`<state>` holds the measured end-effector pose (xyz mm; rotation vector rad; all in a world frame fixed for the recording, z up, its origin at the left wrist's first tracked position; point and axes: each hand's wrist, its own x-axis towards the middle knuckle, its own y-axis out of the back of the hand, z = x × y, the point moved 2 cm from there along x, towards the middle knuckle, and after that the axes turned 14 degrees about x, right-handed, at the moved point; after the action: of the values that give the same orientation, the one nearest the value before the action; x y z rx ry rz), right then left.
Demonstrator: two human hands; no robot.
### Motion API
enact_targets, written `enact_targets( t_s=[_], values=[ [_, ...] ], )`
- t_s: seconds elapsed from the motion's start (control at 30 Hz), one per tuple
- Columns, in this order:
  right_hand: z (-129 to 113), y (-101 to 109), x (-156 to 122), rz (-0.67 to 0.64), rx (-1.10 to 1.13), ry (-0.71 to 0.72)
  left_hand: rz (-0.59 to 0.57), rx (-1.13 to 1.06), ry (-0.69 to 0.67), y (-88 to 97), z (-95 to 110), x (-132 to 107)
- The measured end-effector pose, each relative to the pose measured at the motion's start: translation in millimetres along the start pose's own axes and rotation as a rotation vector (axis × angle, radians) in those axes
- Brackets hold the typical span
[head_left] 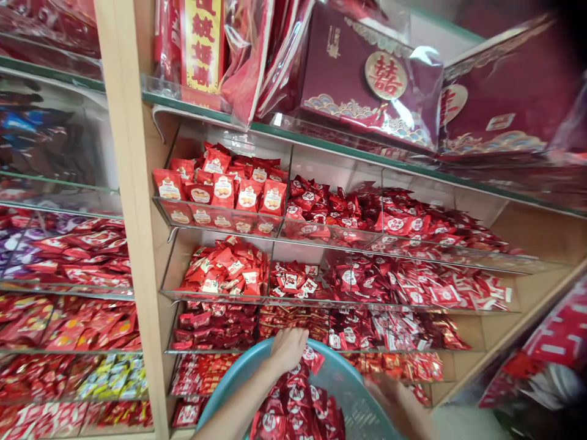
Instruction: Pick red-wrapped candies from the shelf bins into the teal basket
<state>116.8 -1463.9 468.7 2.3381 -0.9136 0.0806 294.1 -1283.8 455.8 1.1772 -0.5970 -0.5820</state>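
Head view: both hands [288,348] [389,397] rest on basket's [220,391] red packets [293,409].

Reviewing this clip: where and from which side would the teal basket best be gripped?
Probably by the teal basket's rim, at its bare near-left arc, coming from below and the left. The far rim is taken up by the left hand and the red candy packets; the blurred right hand is at the right edge.

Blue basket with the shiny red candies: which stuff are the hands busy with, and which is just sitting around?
In use:
left hand
right hand, blurred
blue basket
red candy packets in it

Just sitting:
shelf candies
dark red gift boxes up top
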Motion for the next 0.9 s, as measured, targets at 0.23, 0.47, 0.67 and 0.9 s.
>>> enact_targets(
  t_s=[0.23,0.47,0.67,0.9],
  values=[
    [-207,68,101,0.088,-0.126,0.601,0.005,-0.038,0.065,2.9,-12,-4],
    [-299,57,186,0.088,-0.608,0.472,0.050,-0.104,0.096,15.4,-23,-6],
    [-311,37,192,0.021,-0.821,0.277,0.079,-0.079,0.102,17.7,-31,-9],
    [-305,33,196,-0.015,-0.742,0.211,0.079,-0.075,0.104,20.6,-29,-9]
  ],
)
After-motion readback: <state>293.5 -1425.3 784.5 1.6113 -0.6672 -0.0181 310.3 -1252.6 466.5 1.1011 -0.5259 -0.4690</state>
